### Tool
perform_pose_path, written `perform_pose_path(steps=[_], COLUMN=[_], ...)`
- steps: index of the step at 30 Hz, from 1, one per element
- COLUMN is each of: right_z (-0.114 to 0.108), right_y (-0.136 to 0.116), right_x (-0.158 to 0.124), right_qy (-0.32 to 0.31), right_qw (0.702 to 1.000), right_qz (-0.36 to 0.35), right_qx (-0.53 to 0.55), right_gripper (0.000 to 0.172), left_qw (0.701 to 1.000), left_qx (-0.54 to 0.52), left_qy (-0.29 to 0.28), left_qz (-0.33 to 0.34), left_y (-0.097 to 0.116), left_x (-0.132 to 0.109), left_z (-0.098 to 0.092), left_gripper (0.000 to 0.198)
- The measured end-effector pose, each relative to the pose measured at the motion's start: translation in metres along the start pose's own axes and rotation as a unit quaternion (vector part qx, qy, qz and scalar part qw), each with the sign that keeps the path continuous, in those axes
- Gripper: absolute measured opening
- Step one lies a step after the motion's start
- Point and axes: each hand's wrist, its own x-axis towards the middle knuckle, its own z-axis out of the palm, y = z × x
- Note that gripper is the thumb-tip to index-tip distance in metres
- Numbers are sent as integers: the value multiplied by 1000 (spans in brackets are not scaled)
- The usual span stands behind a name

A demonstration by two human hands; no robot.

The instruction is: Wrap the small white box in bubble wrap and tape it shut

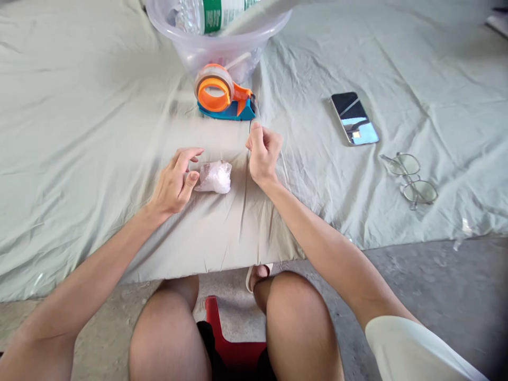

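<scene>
A small bundle (216,177) wrapped in crinkled clear plastic, whitish-pink, lies on the cloth between my hands. Just left of it is my left hand (174,182), its fingers apart and slightly curled, the thumb close to the bundle's edge. My right hand (264,153) is closed in a fist to the right of the bundle, thumb on top; whatever may be inside is hidden. Right above that fist stands a tape dispenser (228,114) with a blue base and orange frame, carrying a tape roll (214,69).
Behind the dispenser, a translucent plastic basin (186,53) holds a green-labelled plastic bottle (210,16) and other clear items. To the right lie a phone (354,119) and eyeglasses (413,177). The wrinkled cloth (99,121) covers the table to its near edge. A red stool (238,349) shows below.
</scene>
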Motion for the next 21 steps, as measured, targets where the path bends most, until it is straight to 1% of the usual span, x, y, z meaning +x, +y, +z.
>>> perform_pose_path(steps=[7, 12, 15, 21], right_z=[0, 0, 0, 0], right_y=[-10, -19, -19, -14], right_x=[1, 1, 1, 1], right_qy=[-5, 6, 7, 8], right_qw=[1000, 1000, 999, 1000], right_qz=[24, 27, 31, 14], right_qx=[-11, -8, -13, 1], right_gripper=[86, 87, 86, 87], left_qw=[998, 998, 997, 996], left_qx=[-4, -3, 2, 10], left_qy=[-48, -50, -64, -77], left_qz=[29, 29, 30, 49], left_y=[0, 1, 3, 3], left_x=[-1, 0, 0, -2], left_z=[0, -1, -2, -1], left_gripper=[75, 74, 74, 78])
